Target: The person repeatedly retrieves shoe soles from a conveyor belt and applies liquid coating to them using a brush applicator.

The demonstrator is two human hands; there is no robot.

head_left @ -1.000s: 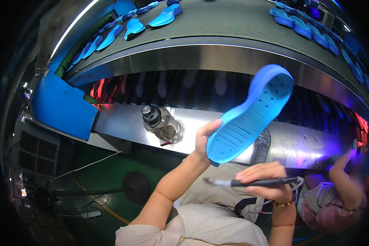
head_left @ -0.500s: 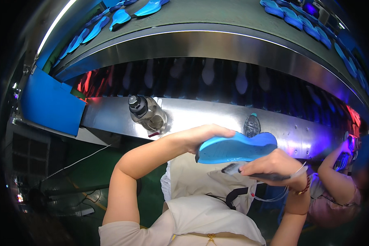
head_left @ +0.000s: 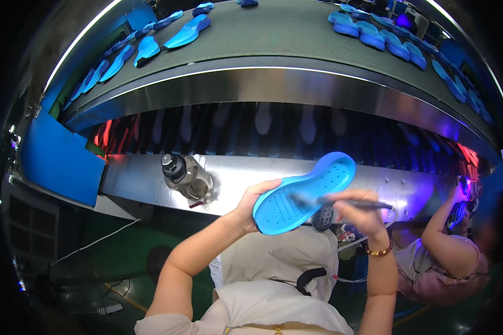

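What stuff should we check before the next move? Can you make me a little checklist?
1. Left hand holding the blue sole: ok, gripped at its lower-left end.
2. Ribbed side of the sole facing the camera: ok, ribs and little holes show.
3. Right hand holding the brush: ok, its dark handle is in the fingers.
4. Bristles touching the sole: cannot tell, they are blurred.
5. Bottle apart from both hands: ok, it is on the metal ledge.

smooth, foam-like sole (head_left: 278, 211), shiny metal ledge (head_left: 235, 180), glossy plastic bottle (head_left: 192, 181), matt cloth garment (head_left: 279, 301)
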